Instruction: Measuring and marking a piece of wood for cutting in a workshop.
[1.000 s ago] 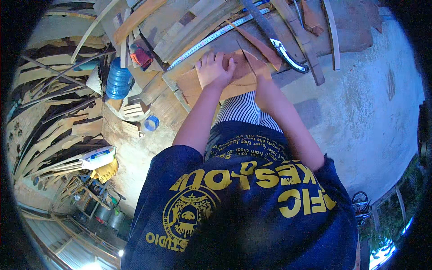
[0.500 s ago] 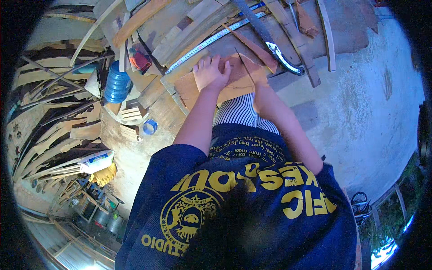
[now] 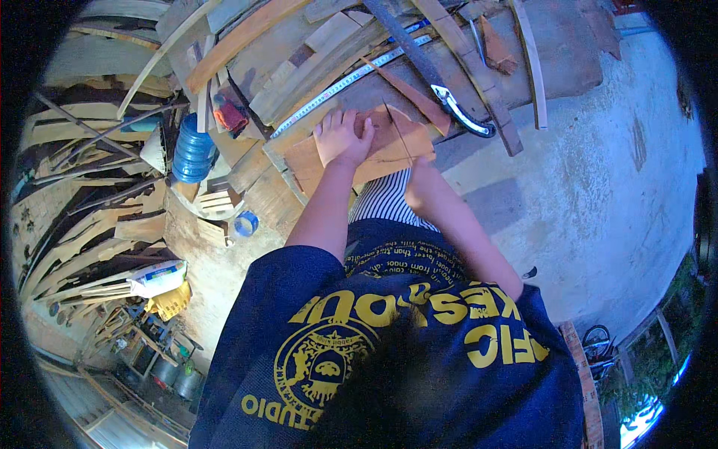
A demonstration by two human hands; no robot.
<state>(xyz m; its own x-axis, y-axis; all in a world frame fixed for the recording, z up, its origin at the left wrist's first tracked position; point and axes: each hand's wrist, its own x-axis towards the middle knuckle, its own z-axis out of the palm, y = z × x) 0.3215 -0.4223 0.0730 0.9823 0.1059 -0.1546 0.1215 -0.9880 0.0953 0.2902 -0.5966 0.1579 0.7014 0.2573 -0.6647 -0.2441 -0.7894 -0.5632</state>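
Note:
A flat brown board [image 3: 308,161] lies across the near edge of the work surface, above my striped trousers. My left hand [image 3: 344,139] rests on its left part, palm down, fingers stretched and thumb apart. Closed at the board's near right edge, my right hand [image 3: 422,183] grips a saw. Its thin dark blade [image 3: 397,129], seen almost edge-on, crosses the right part of the board and sticks out slightly past the far edge. The saw's handle is hidden in my hand. How deep the blade sits in the wood I cannot tell.
Beyond the board lie a measuring tape [image 3: 336,87], a pointed wood offcut [image 3: 419,99], a second saw with a curved black-and-white handle [image 3: 465,112] and several wood strips [image 3: 479,78]. Leftward stand a blue water jug [image 3: 193,153], a tape roll [image 3: 247,224] and stacked timber [image 3: 90,247].
The view has shifted a little, so most things appear further left. My right hand and the saw have come slightly toward me over the board. My left hand stays on the board.

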